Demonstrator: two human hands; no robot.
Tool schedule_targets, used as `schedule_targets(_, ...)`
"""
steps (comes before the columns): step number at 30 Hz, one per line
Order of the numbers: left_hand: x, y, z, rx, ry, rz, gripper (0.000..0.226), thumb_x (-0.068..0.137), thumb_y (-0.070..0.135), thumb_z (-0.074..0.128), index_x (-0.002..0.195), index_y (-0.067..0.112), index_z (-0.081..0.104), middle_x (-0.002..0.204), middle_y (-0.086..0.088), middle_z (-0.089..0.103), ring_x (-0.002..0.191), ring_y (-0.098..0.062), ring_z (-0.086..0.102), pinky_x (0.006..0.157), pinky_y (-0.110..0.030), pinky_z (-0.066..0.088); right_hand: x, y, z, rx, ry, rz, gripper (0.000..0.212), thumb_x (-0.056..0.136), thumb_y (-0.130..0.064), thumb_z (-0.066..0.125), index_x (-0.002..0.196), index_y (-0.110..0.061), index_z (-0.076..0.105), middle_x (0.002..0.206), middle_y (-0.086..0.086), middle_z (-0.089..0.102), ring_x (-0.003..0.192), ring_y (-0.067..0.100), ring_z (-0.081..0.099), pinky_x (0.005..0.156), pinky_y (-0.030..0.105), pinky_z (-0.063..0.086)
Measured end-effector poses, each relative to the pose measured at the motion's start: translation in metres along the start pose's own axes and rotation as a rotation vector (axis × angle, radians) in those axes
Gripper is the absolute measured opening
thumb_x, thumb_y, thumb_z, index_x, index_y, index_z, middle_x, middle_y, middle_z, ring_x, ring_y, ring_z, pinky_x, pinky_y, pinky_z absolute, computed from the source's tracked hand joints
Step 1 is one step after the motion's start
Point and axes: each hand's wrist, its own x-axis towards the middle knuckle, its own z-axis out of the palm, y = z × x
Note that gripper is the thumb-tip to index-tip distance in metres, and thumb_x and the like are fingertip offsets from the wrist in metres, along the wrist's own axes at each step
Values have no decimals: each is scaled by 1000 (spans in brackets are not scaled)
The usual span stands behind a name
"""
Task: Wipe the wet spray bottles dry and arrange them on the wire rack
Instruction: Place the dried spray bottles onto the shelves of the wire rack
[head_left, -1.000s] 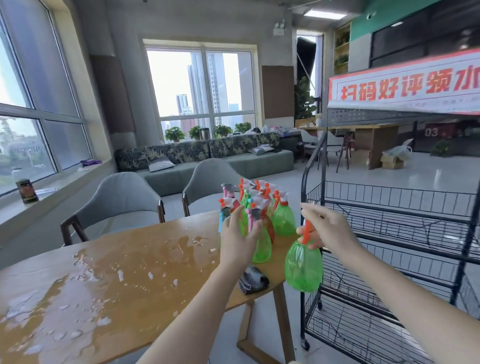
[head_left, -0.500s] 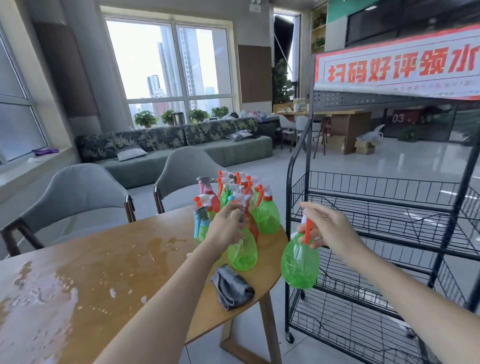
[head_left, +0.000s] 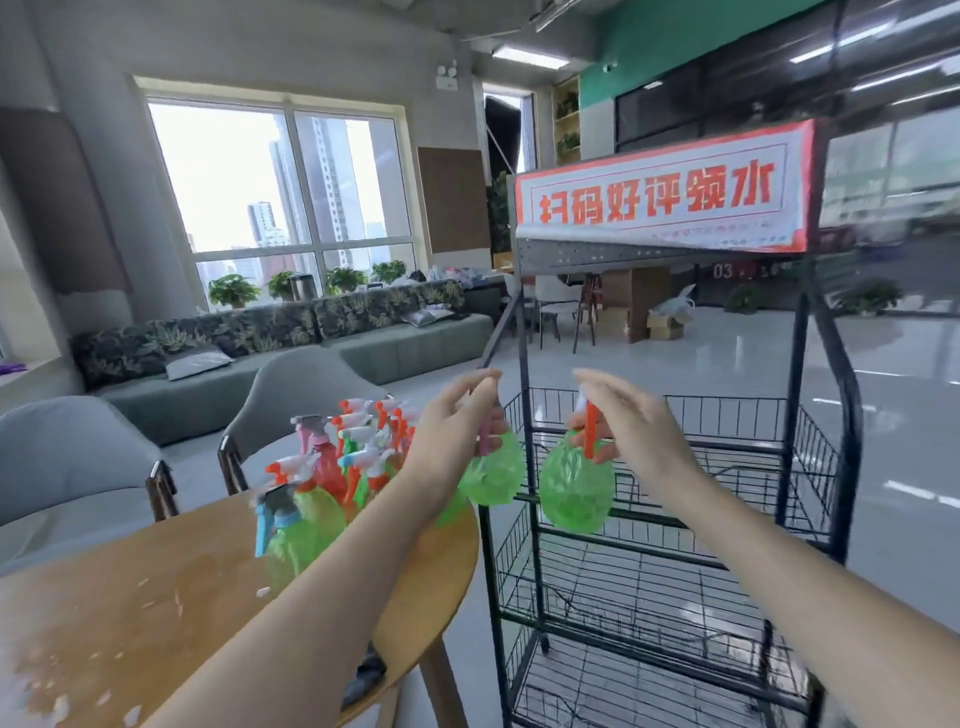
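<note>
Clearly the task is at an early stage: each hand grips one green bottle by its sprayer, the left hand (head_left: 457, 421) one (head_left: 493, 475), the right hand (head_left: 631, 423) another (head_left: 574, 493), both near the wire rack (head_left: 524, 364). Its visible shelves seem empty, and many bottles (head_left: 332, 478) wait on the wet table (head_left: 130, 613).

You held two translucent green spray bottles (head_left: 574, 491), one orange-triggered; the far sofa (head_left: 270, 332) wore a dark leaf print, the rack's banner (head_left: 660, 200) red lettering.
</note>
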Motion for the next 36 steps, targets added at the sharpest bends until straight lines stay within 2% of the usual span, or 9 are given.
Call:
schedule_targets(3,41,13,35,-34,-23,98,25,112,26,54,132,25,69,104,-11,71,91,-17,68,84,-36,60,35,2,-27,14,88,-41,23,104,-35,56,122,-39,68,91,7,77,80,22,76,72,44,61)
schedule_targets(7,123,-3,69,-52,-34,127,21,111,24,55,124,31,71,100,-7,68,87,-18,65,81,-36,56,98,30,-45,-5,194,-35,25,104,-32,55,123,-35,71,93,11,77,81,27,76,74,48,60)
schedule_targets(15,272,-127,108,-52,-82,-126,31,109,27,52,136,21,68,85,3,58,74,-12,54,71,-28,47,224,141,-18,-84,204,141,24,102,-39,57,123,-36,69,94,10,78,79,25,77,67,42,59)
schedule_targets(19,299,-167,113,-112,-100,-255,35,108,32,56,140,25,67,85,7,62,78,-11,56,68,-28,44,249,170,-14,-138,196,223,23,103,-39,57,123,-38,68,90,3,78,78,20,77,72,46,62)
schedule_targets(23,310,-182,111,-133,-102,-322,35,111,38,52,143,33,65,80,11,58,76,-10,55,67,-28,43,263,181,-16,-220,174,263,33,106,-37,54,136,-32,65,94,-2,77,81,19,76,76,46,61)
schedule_targets(28,315,-181,112,-186,-72,-362,40,108,38,57,147,44,50,94,1,61,84,-16,54,77,-34,44,275,191,-18,-272,136,266,41,105,-41,52,145,-35,54,98,-4,77,86,18,75,78,48,63)
schedule_targets(30,319,-187,111,-207,-29,-372,38,106,38,61,142,38,51,90,1,60,79,-16,54,73,-32,45,275,193,-17,-262,137,271,42,104,-43,53,146,-35,53,99,-5,76,87,20,75,77,49,63)
schedule_targets(32,322,-191,110,-198,-1,-371,37,105,39,61,137,21,61,85,3,61,74,-14,55,68,-30,46,273,194,-16,-205,159,287,39,105,-40,54,143,-34,54,99,-2,76,87,25,75,75,49,61)
schedule_targets(36,322,-195,115,-185,-4,-360,35,104,42,60,130,20,68,82,5,62,74,-14,58,67,-30,51,269,191,-19,-167,173,295,31,104,-39,55,135,-38,55,98,3,75,90,31,73,75,52,64)
